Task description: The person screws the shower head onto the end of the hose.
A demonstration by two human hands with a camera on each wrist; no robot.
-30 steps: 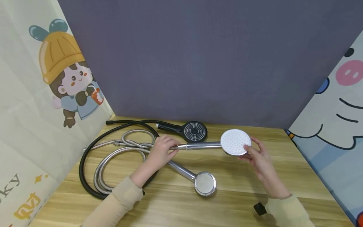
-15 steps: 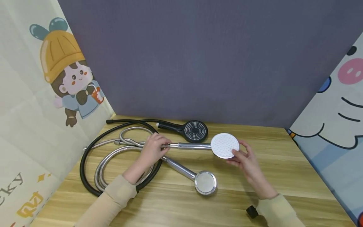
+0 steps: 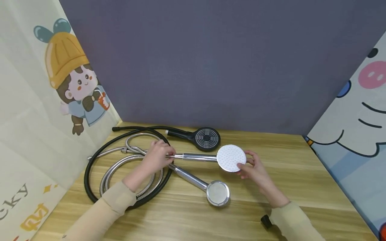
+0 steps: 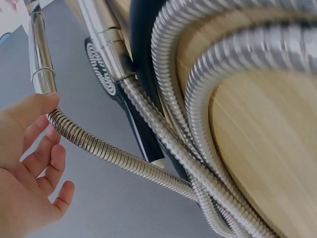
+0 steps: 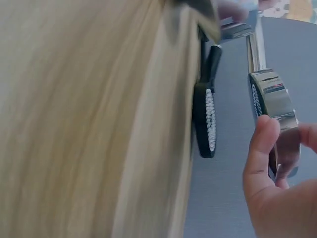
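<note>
In the head view, a chrome hand shower with a round white dotted face (image 3: 230, 156) lies level between both hands, its handle pointing left. My right hand (image 3: 255, 171) grips the rim of its head, thumb on the face and fingers behind. My left hand (image 3: 156, 156) pinches the ribbed metal hose (image 4: 94, 145) right where it meets the handle; the left wrist view shows thumb and forefinger there, other fingers loosely bent. Below it a second chrome hand shower (image 3: 217, 193) rests on the wooden table (image 3: 241, 217). A black hand shower (image 3: 206, 138) lies behind.
A black hose (image 3: 87, 177) and silver metal hoses (image 3: 104, 182) lie coiled and crossing at the left of the table. A dark grey panel (image 3: 196, 67) stands at the back. Printed cloth walls (image 3: 27, 100) close off the left and right sides.
Both hands have moved left together with the white-faced shower, whose head has also dropped slightly. The other two showers have stayed in place.
</note>
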